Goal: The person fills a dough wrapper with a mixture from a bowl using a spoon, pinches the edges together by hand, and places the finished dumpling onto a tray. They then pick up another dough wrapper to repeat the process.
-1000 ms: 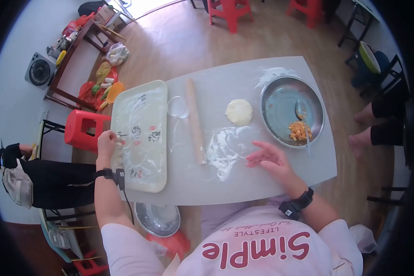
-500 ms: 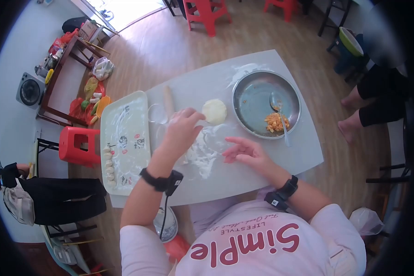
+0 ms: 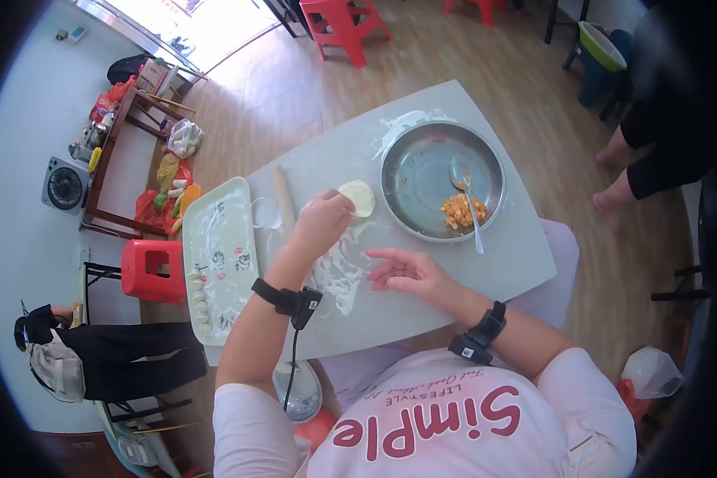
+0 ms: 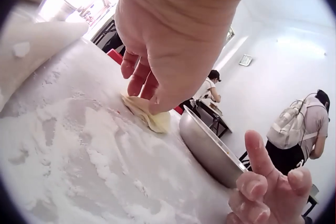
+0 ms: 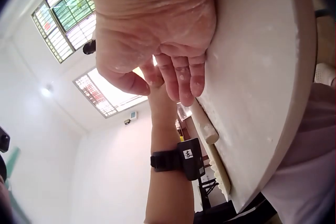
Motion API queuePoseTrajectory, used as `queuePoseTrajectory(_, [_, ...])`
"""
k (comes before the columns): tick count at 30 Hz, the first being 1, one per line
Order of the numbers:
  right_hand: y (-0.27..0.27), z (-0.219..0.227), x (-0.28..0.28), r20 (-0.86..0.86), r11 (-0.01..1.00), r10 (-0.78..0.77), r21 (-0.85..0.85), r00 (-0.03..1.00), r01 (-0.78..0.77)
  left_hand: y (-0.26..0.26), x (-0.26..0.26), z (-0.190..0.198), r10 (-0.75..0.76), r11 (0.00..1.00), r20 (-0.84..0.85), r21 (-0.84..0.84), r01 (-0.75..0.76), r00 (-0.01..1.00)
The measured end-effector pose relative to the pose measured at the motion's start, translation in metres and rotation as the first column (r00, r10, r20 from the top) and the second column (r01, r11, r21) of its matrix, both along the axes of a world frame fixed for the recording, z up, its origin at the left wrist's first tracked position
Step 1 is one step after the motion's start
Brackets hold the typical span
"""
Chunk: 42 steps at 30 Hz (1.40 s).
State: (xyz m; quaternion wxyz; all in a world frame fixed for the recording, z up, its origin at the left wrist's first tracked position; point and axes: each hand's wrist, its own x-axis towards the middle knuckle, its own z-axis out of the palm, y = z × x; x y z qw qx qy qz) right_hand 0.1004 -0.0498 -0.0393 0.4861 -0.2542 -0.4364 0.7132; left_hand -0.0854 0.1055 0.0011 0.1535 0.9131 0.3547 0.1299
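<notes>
My left hand (image 3: 322,225) reaches over the floured table and pinches the near edge of a round, pale dough wrapper (image 3: 360,198). Up close in the left wrist view, thumb and fingertips meet on the wrapper (image 4: 148,116), whose edge is bent up under them. My right hand (image 3: 410,272) hovers over the near side of the table, fingers relaxed and holding nothing. Just beyond the wrapper, on the right, stands a wide metal pan (image 3: 418,179) with orange-yellow filling (image 3: 459,210) and a spoon (image 3: 477,229) in it.
A rolling pin (image 3: 283,193) and a clear round ring (image 3: 265,213) lie left of the wrapper. The pale tray (image 3: 221,231) at the left holds a row of dumplings (image 3: 200,307). Flour (image 3: 338,279) is spread before me. A red stool (image 3: 153,271) stands beyond the tray.
My left hand has come from the tray's left side across to the dough wrapper and now grips its edge. The right hand stays raised and relaxed; the head view has shifted.
</notes>
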Motion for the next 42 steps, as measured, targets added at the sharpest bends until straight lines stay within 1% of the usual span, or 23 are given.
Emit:
queuePoseTrajectory(3, [0.000,-0.004,-0.001,-0.003,1.000,0.008,0.000,1.000,-0.008,0.002,0.000,0.003,0.133,0.972,0.098,-0.206,-0.110,0.986])
queuePoseTrajectory(5, [0.001,-0.005,-0.001,-0.006,1.000,0.010,0.007,1.000,-0.010,0.009,-0.004,-0.003,0.370,0.848,0.177,-0.466,-0.253,0.912])
queuePoseTrajectory(6, [0.001,-0.006,-0.001,-0.002,1.000,0.011,0.016,1.000,-0.011,0.015,-0.007,-0.009,0.370,0.847,0.176,-0.466,-0.254,0.912])
queuePoseTrajectory(8, [0.001,-0.007,-0.001,0.002,1.000,0.012,0.024,1.000,-0.012,0.026,-0.011,-0.020,0.670,0.678,0.469,-0.702,-0.217,0.575])
queuePoseTrajectory(9, [0.001,-0.007,-0.001,0.001,1.000,0.003,0.023,1.000,-0.003,0.026,-0.010,-0.014,0.670,0.678,0.469,-0.703,-0.217,0.575])
queuePoseTrajectory(11, [0.000,-0.007,-0.002,0.005,1.000,-0.005,0.024,1.000,0.005,0.024,-0.008,-0.002,0.741,0.597,0.605,-0.792,0.128,0.291])
queuePoseTrajectory(15, [0.005,-0.011,-0.003,-0.021,0.998,-0.059,-0.011,0.998,0.058,-0.014,-0.002,0.023,0.641,0.619,0.676,-0.735,0.276,0.364])
queuePoseTrajectory(17, [0.004,-0.011,-0.004,-0.046,0.997,-0.074,-0.036,0.996,0.073,-0.048,0.009,0.037,0.768,0.459,0.574,-0.803,0.381,0.284])
queuePoseTrajectory(21, [-0.001,-0.008,-0.007,-0.047,0.983,-0.170,-0.083,0.984,0.165,-0.087,0.004,0.016,0.837,0.334,0.464,-0.853,0.401,0.290])
queuePoseTrajectory(23, [-0.006,-0.008,-0.006,-0.062,0.977,-0.190,-0.105,0.980,0.183,-0.103,0.009,0.007,0.656,0.677,0.513,-0.724,-0.132,0.554])
queuePoseTrajectory(24, [-0.010,-0.004,-0.005,-0.134,0.964,-0.181,-0.222,0.974,0.149,-0.113,0.012,0.005,0.654,0.676,0.512,-0.727,-0.125,0.556])
queuePoseTrajectory(26, [-0.014,-0.004,-0.003,-0.194,0.936,-0.187,-0.334,0.963,0.114,-0.131,0.020,0.007,0.232,0.970,0.429,-0.174,-0.172,0.873])
queuePoseTrajectory(27, [-0.015,-0.006,-0.002,-0.321,0.905,-0.235,-0.417,0.917,0.086,-0.132,0.023,0.010,0.017,0.998,0.351,0.056,-0.039,0.936])
queuePoseTrajectory(28, [-0.017,-0.007,0.000,-0.437,0.870,-0.292,-0.490,0.851,0.046,-0.134,0.024,0.011,0.012,0.998,0.361,0.053,-0.033,0.932])
queuePoseTrajectory(31, [-0.017,-0.004,0.008,-0.387,0.861,-0.303,-0.502,0.871,0.077,-0.146,0.021,0.007,-0.138,0.990,0.306,0.038,0.133,0.942])
queuePoseTrajectory(33, [-0.019,0.001,0.007,-0.294,0.882,-0.286,-0.452,0.912,0.130,-0.150,0.016,-0.007,0.262,0.946,0.585,-0.313,-0.085,0.768])
queuePoseTrajectory(34, [-0.019,0.004,0.006,-0.204,0.899,-0.269,-0.403,0.941,0.170,-0.150,0.015,-0.013,0.257,0.947,0.590,-0.310,-0.079,0.765])
queuePoseTrajectory(35, [-0.018,0.008,0.004,-0.199,0.899,-0.273,-0.400,0.941,0.176,-0.149,0.015,-0.020,0.499,0.773,0.681,-0.630,0.081,0.536])
queuePoseTrajectory(36, [-0.017,0.013,0.001,-0.127,0.944,-0.221,-0.275,0.967,0.180,-0.148,0.015,-0.023,0.742,0.506,0.597,-0.797,0.329,0.306])
queuePoseTrajectory(37, [-0.016,0.018,-0.003,-0.046,0.975,-0.176,-0.147,0.983,0.167,-0.146,0.015,-0.024,0.741,0.504,0.598,-0.796,0.336,0.305])
queuePoseTrajectory(39, [-0.013,0.033,-0.011,0.112,0.977,-0.201,-0.053,0.973,0.208,-0.140,0.016,-0.025,0.886,0.050,0.368,-0.680,0.731,0.282])
queuePoseTrajectory(41, [-0.013,0.044,-0.007,0.266,0.971,-0.237,0.046,0.934,0.233,-0.139,0.022,-0.025,0.879,0.022,0.382,-0.630,0.776,0.285])
queuePoseTrajectory(42, [-0.010,0.049,0.000,0.436,0.885,-0.447,0.344,0.781,0.314,-0.137,0.025,-0.025,0.873,-0.004,0.394,-0.584,0.812,0.287])
